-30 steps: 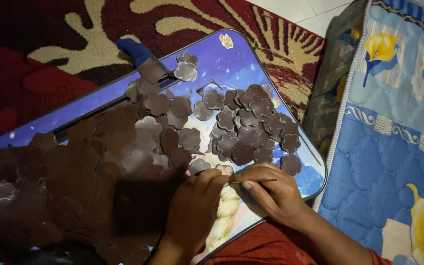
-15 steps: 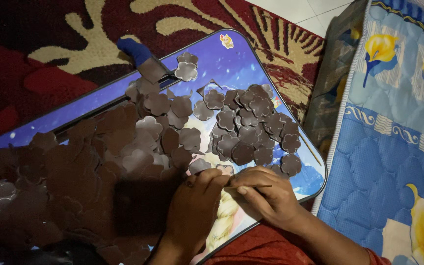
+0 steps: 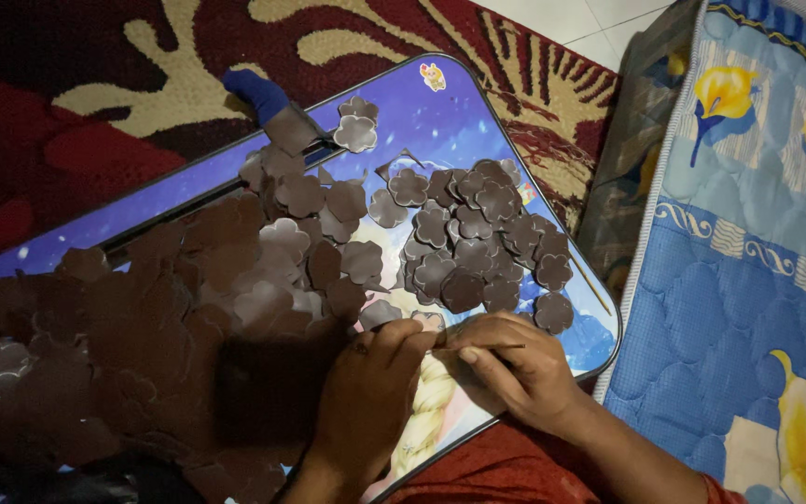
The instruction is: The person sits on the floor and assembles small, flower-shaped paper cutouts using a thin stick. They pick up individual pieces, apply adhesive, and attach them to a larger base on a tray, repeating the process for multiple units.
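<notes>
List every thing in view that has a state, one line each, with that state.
left hand: fingers curled, pressing on the table by the brown pieces.
right hand: pinching a thin stick, held roughly level.
flower-shaped brown pieces: loose, flat, overlapping in a heap.
blue table: lying on the carpet, mostly covered.
blue-handled tool: lying untouched at the table's far edge.

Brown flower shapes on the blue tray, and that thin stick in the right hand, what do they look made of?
The flower shapes look like thin card or foam sheet, flat with a slight sheen; which one is unclear. The stick in the right hand looks like thin wood or bamboo, straight and dark. The tray seems glossy printed plastic or laminate.
</notes>
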